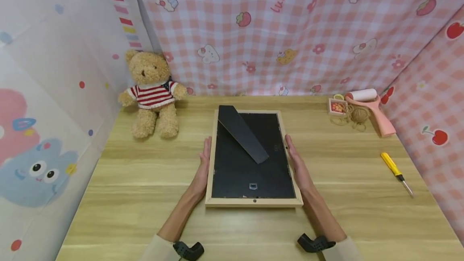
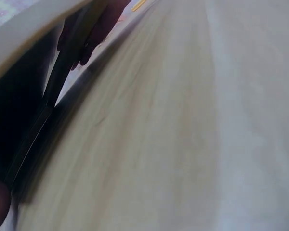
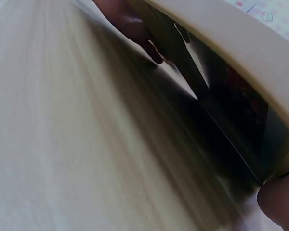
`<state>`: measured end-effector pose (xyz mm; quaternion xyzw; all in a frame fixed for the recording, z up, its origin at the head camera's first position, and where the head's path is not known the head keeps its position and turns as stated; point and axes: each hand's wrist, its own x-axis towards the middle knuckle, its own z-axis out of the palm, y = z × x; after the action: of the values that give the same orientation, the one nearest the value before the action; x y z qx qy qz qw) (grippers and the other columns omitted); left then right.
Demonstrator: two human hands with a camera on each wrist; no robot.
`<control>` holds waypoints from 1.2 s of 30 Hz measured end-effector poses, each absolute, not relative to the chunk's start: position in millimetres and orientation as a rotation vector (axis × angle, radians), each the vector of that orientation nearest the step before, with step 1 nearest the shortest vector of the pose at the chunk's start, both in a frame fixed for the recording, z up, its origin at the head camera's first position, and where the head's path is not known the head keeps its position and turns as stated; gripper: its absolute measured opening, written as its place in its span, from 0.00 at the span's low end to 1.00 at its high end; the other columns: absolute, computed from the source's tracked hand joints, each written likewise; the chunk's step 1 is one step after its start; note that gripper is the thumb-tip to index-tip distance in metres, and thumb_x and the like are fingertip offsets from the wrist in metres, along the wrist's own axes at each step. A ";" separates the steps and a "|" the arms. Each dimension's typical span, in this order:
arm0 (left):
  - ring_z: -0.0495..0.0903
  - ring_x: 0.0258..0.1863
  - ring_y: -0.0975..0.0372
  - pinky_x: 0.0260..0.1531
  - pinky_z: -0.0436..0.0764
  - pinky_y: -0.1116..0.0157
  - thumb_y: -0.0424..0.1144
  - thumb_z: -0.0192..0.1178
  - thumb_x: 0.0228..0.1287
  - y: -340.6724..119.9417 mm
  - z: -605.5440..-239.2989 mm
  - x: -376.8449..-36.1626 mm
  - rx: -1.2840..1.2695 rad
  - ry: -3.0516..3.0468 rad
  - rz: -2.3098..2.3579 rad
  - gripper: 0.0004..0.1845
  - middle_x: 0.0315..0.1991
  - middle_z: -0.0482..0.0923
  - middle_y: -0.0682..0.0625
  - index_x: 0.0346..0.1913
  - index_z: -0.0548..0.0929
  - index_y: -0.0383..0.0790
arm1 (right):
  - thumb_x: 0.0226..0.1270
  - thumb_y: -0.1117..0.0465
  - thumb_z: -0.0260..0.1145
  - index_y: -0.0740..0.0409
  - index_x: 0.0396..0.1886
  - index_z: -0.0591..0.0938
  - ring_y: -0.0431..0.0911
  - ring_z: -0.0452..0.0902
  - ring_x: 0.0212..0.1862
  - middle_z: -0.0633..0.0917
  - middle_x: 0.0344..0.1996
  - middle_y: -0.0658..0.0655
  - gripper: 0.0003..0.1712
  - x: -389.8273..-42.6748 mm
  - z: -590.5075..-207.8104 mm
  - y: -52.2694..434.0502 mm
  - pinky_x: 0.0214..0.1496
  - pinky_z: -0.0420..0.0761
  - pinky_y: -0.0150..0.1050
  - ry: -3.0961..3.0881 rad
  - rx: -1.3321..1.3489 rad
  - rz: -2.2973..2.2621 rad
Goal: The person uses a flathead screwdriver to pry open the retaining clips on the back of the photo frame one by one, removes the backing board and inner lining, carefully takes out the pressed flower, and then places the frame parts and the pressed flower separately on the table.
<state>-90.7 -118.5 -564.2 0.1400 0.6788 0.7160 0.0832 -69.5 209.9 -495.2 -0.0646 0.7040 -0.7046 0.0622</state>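
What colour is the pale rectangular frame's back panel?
The flat rectangular back panel is black, seen best in the head view.

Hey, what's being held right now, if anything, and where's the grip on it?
The frame, between two hands: the left hand against one long side, the right hand against the other.

frame (image 2: 33, 26) upr-L | R hand (image 2: 104, 29) far side | wood tbl (image 2: 149, 120) ctr

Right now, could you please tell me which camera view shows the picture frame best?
The head view: it shows the picture frame from behind, with all four sides and the black stand visible. Each wrist view shows only part of it, close up: a pale edge and dark parts.
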 end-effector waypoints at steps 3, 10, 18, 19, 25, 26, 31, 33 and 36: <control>0.22 0.90 0.58 0.85 0.24 0.38 0.58 0.12 0.89 -118.3 -569.5 -92.4 0.424 2.083 2.099 0.34 0.92 0.27 0.62 0.90 0.29 0.59 | 0.94 0.53 0.33 0.65 0.90 0.39 0.60 0.20 0.90 0.34 0.91 0.64 0.37 -70.8 -498.8 209.1 0.89 0.25 0.63 2.115 -0.207 -2.137; 0.23 0.90 0.58 0.86 0.27 0.39 0.57 0.13 0.90 -116.6 -571.2 -93.3 0.430 2.159 2.082 0.34 0.92 0.27 0.62 0.90 0.26 0.56 | 0.93 0.57 0.35 0.66 0.90 0.40 0.60 0.19 0.90 0.34 0.91 0.64 0.37 -75.6 -501.2 206.0 0.88 0.24 0.65 2.093 -0.215 -2.160; 0.23 0.89 0.41 0.83 0.27 0.31 0.67 0.21 0.88 -106.7 -545.6 -85.0 0.480 2.209 2.109 0.47 0.91 0.25 0.37 0.88 0.25 0.36 | 0.93 0.59 0.35 0.64 0.91 0.41 0.57 0.20 0.90 0.35 0.91 0.61 0.36 -78.7 -501.2 205.4 0.89 0.25 0.62 2.083 -0.163 -2.154; 0.23 0.89 0.40 0.83 0.26 0.32 0.68 0.22 0.87 -104.9 -539.3 -82.4 0.486 2.227 2.102 0.48 0.91 0.26 0.35 0.88 0.25 0.34 | 0.93 0.59 0.35 0.64 0.91 0.41 0.57 0.20 0.90 0.35 0.91 0.61 0.36 -78.6 -500.9 205.6 0.89 0.25 0.61 2.087 -0.157 -2.148; 0.19 0.87 0.36 0.82 0.24 0.31 0.64 0.24 0.90 -98.1 -522.4 -73.0 0.461 2.329 2.014 0.47 0.90 0.28 0.32 0.88 0.27 0.31 | 0.93 0.55 0.38 0.63 0.91 0.42 0.57 0.21 0.90 0.35 0.91 0.62 0.37 -77.7 -503.7 208.0 0.90 0.25 0.61 2.133 -0.137 -2.101; 0.19 0.87 0.36 0.82 0.24 0.31 0.63 0.24 0.90 -97.4 -521.9 -72.5 0.442 2.336 1.998 0.45 0.91 0.28 0.33 0.88 0.28 0.32 | 0.93 0.53 0.39 0.62 0.91 0.42 0.57 0.21 0.90 0.34 0.91 0.62 0.38 -78.1 -505.2 208.7 0.90 0.26 0.60 2.141 -0.139 -2.093; 0.19 0.88 0.38 0.83 0.30 0.29 0.57 0.27 0.92 -94.3 -518.2 -70.7 0.295 2.382 1.892 0.39 0.92 0.28 0.42 0.90 0.29 0.41 | 0.92 0.38 0.42 0.55 0.93 0.44 0.55 0.25 0.91 0.37 0.92 0.57 0.44 -81.7 -522.2 214.6 0.91 0.29 0.56 2.283 -0.132 -1.956; 0.20 0.88 0.38 0.84 0.33 0.29 0.59 0.27 0.92 -93.0 -517.0 -69.9 0.240 2.405 1.856 0.40 0.92 0.28 0.45 0.91 0.31 0.43 | 0.91 0.35 0.41 0.53 0.93 0.45 0.55 0.28 0.92 0.38 0.92 0.55 0.45 -81.5 -523.9 214.5 0.91 0.31 0.57 2.350 -0.118 -1.881; 0.22 0.88 0.38 0.84 0.36 0.29 0.64 0.27 0.90 -90.9 -515.4 -69.2 0.186 2.442 1.805 0.42 0.92 0.28 0.45 0.91 0.33 0.45 | 0.92 0.36 0.39 0.55 0.92 0.43 0.57 0.28 0.91 0.37 0.92 0.57 0.45 -81.6 -517.4 211.0 0.90 0.31 0.64 2.419 -0.099 -1.770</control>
<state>-69.2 -90.9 -515.4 0.0611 0.8017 0.5926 0.0493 -81.6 211.0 -517.4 -0.0329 0.8045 -0.5887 0.0714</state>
